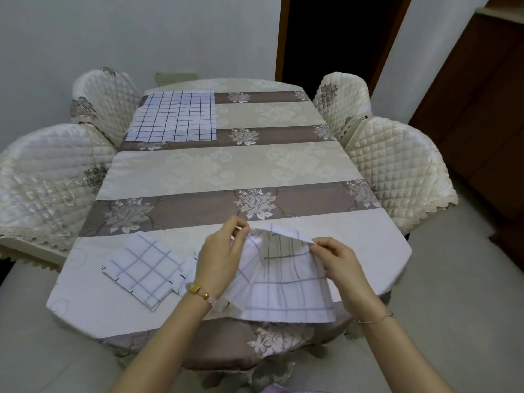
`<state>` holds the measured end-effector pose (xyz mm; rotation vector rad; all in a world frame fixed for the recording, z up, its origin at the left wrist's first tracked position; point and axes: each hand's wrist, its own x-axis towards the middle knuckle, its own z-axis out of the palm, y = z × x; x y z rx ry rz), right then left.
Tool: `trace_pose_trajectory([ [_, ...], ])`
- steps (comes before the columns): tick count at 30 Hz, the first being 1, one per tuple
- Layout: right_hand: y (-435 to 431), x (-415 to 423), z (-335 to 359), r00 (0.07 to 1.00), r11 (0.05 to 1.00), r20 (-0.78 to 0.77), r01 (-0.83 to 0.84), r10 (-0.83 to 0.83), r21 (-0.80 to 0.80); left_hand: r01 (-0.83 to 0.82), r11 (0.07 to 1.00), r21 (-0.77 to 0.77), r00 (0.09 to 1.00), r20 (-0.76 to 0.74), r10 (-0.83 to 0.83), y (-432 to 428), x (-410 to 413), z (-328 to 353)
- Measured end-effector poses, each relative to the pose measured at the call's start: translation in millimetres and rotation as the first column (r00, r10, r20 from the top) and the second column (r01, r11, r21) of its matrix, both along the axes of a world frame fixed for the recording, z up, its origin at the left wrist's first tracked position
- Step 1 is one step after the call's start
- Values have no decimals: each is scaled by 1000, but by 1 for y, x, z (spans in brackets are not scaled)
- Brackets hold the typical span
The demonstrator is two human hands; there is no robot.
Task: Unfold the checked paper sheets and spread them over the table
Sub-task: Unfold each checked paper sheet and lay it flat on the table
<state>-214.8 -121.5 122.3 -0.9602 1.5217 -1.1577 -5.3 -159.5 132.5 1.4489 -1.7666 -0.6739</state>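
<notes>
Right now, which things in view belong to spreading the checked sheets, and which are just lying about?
Part of the job: half-open sheet, pinched by the left hand and right hand; folded sheets at the near left; spread sheet at the far left; table.
Just there: quilted chairs; dark doorway; wooden cabinet.
</notes>
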Motion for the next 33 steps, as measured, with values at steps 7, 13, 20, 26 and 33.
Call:
trace_pose_trajectory([
  [7,-24,-31,40,963,976,-236,-169,132,-141,168,985,-50,984,60,-165,-41,29,56],
  [13,-40,-50,50,850,938,-417,-346,322,19,272,962,38,950,146,-274,-69,45,61],
  [20,-53,-69,-14,857,917,-342,-311,385,251,162,970,182,912,347,-218,-86,72,-9],
  [26,-49,-65,-55,969,957,-160,-145,189,251,-64,998,13,845,532,47,-78,80,-56],
  [33,-40,-68,-88,997,964,-73,15,5,266,301,952,49,813,510,-283,-7,32,-97],
])
